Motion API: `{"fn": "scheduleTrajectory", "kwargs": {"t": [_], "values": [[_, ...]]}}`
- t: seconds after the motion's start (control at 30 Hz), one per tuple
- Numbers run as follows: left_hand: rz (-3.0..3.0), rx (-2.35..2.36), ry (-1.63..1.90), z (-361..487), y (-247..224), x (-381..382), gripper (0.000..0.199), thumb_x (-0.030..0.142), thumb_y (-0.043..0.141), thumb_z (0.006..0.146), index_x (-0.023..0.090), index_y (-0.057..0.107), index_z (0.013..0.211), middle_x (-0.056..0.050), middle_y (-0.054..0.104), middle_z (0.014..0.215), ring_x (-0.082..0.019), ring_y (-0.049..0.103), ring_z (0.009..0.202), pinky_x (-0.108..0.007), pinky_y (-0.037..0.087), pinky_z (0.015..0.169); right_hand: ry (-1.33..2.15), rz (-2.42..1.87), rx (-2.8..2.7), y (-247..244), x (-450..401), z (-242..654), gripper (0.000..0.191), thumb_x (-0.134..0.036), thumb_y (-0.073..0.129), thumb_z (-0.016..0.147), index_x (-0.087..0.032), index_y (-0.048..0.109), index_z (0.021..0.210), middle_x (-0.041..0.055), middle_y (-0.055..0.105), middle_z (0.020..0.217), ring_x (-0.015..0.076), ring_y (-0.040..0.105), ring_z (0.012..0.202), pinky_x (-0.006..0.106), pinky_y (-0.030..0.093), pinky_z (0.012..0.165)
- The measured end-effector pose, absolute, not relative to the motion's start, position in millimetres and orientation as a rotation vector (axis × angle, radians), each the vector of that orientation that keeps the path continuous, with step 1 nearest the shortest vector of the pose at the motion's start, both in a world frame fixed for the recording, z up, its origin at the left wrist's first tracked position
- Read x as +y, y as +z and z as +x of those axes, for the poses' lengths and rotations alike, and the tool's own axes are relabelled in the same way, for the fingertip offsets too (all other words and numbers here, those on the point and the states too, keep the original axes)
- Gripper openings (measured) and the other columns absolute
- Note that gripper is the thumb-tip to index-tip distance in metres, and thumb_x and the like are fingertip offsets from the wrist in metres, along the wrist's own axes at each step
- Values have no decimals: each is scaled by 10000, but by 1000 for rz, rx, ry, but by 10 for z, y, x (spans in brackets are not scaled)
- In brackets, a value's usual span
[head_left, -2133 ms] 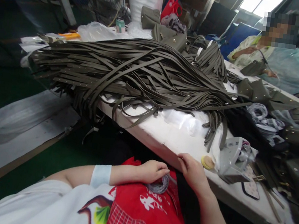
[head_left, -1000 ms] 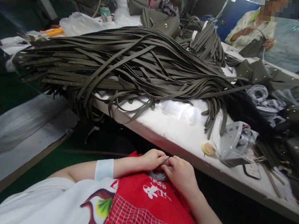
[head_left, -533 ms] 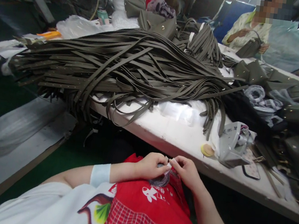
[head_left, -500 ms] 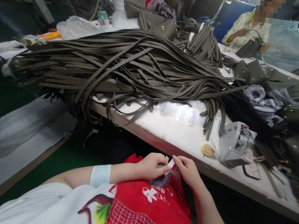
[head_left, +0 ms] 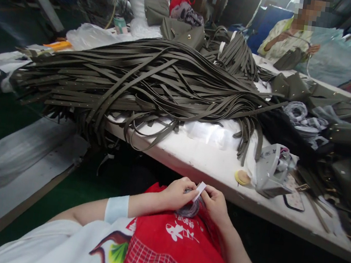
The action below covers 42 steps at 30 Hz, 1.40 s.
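My left hand [head_left: 179,194] is closed in a pinch on a small white strip [head_left: 200,190], which looks like paper or tape. A coil of thin grey cord [head_left: 189,209] lies under that hand, against my red apron [head_left: 175,252]. My right hand [head_left: 216,205] has its fingers curled at the strip's right edge. Its fingertips are partly hidden, and both hands nearly meet just below the table's front edge.
Dark olive straps [head_left: 156,77] are heaped along the white table [head_left: 204,155]. At right stand a grey plastic container [head_left: 270,172], a phone [head_left: 294,199], a yellow-edged roll [head_left: 242,177] and coiled pale cords [head_left: 297,111]. Across the table, a person [head_left: 287,40] handles an olive bag [head_left: 290,59].
My right hand has moved slightly down and left, closer to my left hand. The white strip now shows more of its flat face. The camera view has shifted a little.
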State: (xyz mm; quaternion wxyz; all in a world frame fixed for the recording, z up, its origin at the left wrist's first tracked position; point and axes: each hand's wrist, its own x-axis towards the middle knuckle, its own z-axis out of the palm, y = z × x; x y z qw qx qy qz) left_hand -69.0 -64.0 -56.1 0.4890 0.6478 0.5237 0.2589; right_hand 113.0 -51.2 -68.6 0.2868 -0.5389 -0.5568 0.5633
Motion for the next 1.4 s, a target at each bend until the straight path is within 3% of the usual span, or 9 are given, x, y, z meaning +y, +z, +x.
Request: {"fn": "scheduleTrajectory", "kwargs": {"t": [0.17,0.27,0.47,0.7,0.9,1.0,1.1,1.2,1.4], "values": [[1356,1250,608,-650,-608,-661,228,311,540,829,136,661,745,1,628,659,-134,566,614,-218,419,578,1707,-1353,-1525,-583,-481,1195,393,-532,630,802,-151,727,793,60,716,782,229,630,754,339,493,738],[1372,1263,666,-640,-571,-690,183,286,559,804,143,649,732,1,631,670,-131,555,635,-214,414,588,1863,-1241,-1473,-512,-447,1252,401,-537,614,814,-150,717,794,50,703,765,205,627,730,327,491,736],[1498,1357,748,-648,-563,-716,151,312,619,781,179,556,816,-7,627,760,-152,562,708,-241,428,634,1800,-1388,-1494,-517,-427,1230,340,-481,732,719,-147,686,676,4,644,633,147,546,592,266,429,601],[1640,1340,691,-659,-535,-773,221,380,608,817,195,517,898,-21,628,825,-168,576,731,-265,426,655,1981,-1340,-1351,-493,-423,1189,233,-334,766,637,-163,626,710,-5,672,672,138,574,594,260,447,609],[1469,1280,474,-699,-539,-678,343,502,648,774,178,587,868,-32,656,755,-175,598,674,-264,437,608,1381,-1417,-1891,-367,-521,1175,69,-229,616,770,-189,642,721,19,706,725,180,633,690,285,486,667],[1103,1066,387,-739,-584,-595,434,527,705,707,141,637,894,-26,651,672,-147,574,554,-261,437,549,1185,-1427,-2016,-304,-608,1194,147,-210,552,843,-204,683,778,36,733,783,193,674,727,296,517,692],[886,964,538,-764,-569,-499,471,407,835,555,116,681,893,-44,675,747,-143,598,622,-267,463,615,965,-1316,-2172,-288,-662,1249,222,-191,501,897,-223,703,983,64,744,990,217,691,906,346,541,839],[739,965,691,-736,-493,-406,425,396,847,537,116,691,815,-43,675,765,-145,603,671,-267,466,657,676,-1192,-2299,-313,-687,1281,336,-159,492,908,-220,633,1206,94,682,1203,245,635,1101,413,511,973],[674,960,708,-588,-445,-348,545,494,875,517,109,644,824,-51,682,713,-147,609,652,-255,447,644,490,-1143,-2284,-260,-690,1319,381,-112,510,887,-228,615,1233,95,675,1200,237,618,1123,411,524,970]]}}
